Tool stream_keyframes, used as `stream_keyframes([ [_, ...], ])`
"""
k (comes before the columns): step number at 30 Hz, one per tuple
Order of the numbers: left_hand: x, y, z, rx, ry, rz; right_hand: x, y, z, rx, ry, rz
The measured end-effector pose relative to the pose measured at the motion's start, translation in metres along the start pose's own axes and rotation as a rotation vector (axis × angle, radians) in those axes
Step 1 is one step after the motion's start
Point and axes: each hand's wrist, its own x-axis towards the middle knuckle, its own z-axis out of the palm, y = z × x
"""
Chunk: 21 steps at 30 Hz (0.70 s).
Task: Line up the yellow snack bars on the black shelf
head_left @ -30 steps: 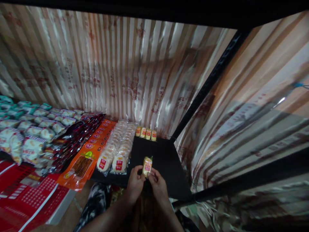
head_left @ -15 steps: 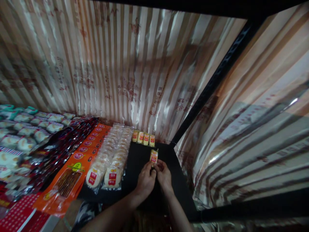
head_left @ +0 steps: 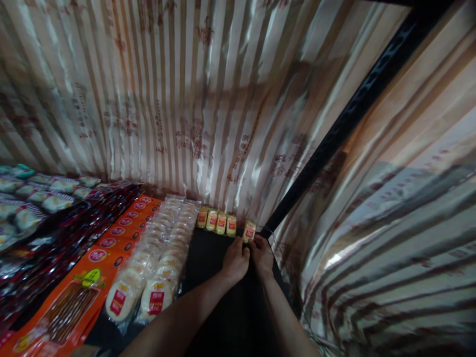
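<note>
A small yellow snack packet [head_left: 249,231] with a red label stands upright near the back right corner of the black shelf [head_left: 223,307]. My left hand [head_left: 237,258] pinches its lower left side. On its lower right side, the fingers of my right hand [head_left: 262,255] are closed too. Several matching yellow packets [head_left: 221,223] stand in a row along the back edge, just left of the held one, with a small gap between. Part of the held packet's bottom is hidden by my fingers.
Left of my hands run two rows of clear-wrapped round white crackers [head_left: 158,292]. Beyond them lie orange snack packs [head_left: 76,297], dark red shiny packs [head_left: 70,233] and white packets [head_left: 61,201]. A black metal post [head_left: 334,129] rises at the corner before striped sheeting [head_left: 178,99].
Both hands have moved forward and to the right with the yellow packet, bringing it beside the row at the back. The camera view has shifted closer.
</note>
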Motion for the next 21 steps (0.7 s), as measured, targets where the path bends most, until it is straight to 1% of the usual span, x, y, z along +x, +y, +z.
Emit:
stream_keyframes([
  [5, 0.009, -0.004, -0.005, 0.207, 0.053, -0.034, 0.003, -0.009, 0.009, -0.186, -0.020, 0.005],
  [9, 0.014, -0.009, -0.008, 0.297, 0.042, -0.037, 0.002, -0.018, 0.017, -0.257, -0.062, -0.005],
  [14, 0.018, -0.011, -0.009, 0.292, 0.037, -0.035, 0.005, -0.021, 0.024, -0.307, -0.096, -0.008],
  [18, 0.019, -0.011, -0.008, 0.249, 0.035, -0.039, 0.006, -0.017, 0.028, -0.340, -0.130, -0.081],
  [21, 0.016, -0.010, -0.009, 0.213, 0.037, -0.029, 0.007, -0.010, 0.031, -0.384, -0.123, -0.115],
])
